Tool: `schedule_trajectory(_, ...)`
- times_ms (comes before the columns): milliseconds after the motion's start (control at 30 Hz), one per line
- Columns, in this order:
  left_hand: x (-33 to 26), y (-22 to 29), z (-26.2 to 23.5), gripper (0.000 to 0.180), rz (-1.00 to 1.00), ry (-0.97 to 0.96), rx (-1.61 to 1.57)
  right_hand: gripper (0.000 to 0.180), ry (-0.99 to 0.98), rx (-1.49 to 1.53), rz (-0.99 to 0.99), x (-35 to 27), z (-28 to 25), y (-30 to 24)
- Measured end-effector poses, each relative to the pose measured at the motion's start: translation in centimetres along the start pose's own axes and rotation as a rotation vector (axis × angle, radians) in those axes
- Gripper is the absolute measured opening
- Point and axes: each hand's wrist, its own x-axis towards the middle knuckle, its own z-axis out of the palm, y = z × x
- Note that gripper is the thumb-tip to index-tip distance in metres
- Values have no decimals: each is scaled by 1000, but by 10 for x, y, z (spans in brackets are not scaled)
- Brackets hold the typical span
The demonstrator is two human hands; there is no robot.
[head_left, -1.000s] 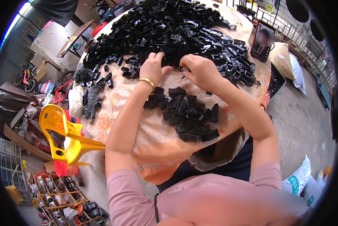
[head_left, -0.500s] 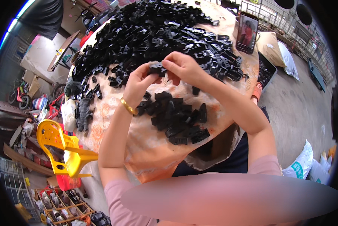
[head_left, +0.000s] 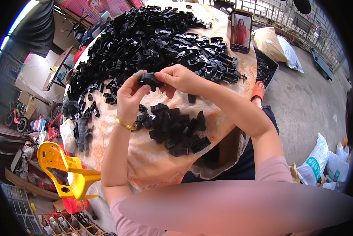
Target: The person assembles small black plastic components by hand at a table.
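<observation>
Above the table, a small black plastic part point(head_left: 149, 80) is held between my two hands. The fingers of my right hand point(head_left: 179, 80) pinch its right side. My left hand point(head_left: 129, 93) grips the left side between thumb and a forefinger that has a greyish wrap at its tip. A gold bangle point(head_left: 126, 124) circles my left wrist. Nearest me on the cloth lies a small heap of black parts point(head_left: 172, 128). Beyond my hands spreads a much larger pile of similar black plastic parts point(head_left: 145, 43).
A patterned peach cloth point(head_left: 145, 165) covers the table. At its far right a phone point(head_left: 240, 31) stands upright. A dark bin of black parts point(head_left: 266, 69) is beside the table, near sacks point(head_left: 268, 42). A yellow chair point(head_left: 72, 173) stands left; an open bag point(head_left: 223, 155) hangs at my lap.
My hands have come slightly lower and left in the picture with the black plastic part, which has turned between my fingers. The whole view has also shifted a little.
</observation>
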Motion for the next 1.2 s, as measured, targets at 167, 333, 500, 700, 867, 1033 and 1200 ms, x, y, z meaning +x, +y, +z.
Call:
schedule_trajectory(167,-1,7,-1,41,-14,-18,56,30,13,-105,-69,-1,2,2)
schedule_trajectory(333,-3,6,10,47,-22,42,-106,21,298,-557,-531,-2,13,9)
schedule_trajectory(500,-7,3,12,46,-133,82,-370,27,341,-511,-569,1,16,17)
schedule_trajectory(700,-9,22,15,45,82,-30,-156,35,-83,-104,-60,-1,6,4)
schedule_trajectory(867,-9,20,6,42,60,-41,-47,39,139,-355,-459,-5,17,5)
schedule_trajectory(1033,-4,12,4,39,63,-37,-250,21,126,19,-245,-8,18,-2)
schedule_trajectory(1200,-1,5,-11,33,45,-122,-313,15,-14,91,-138,-7,14,-2)
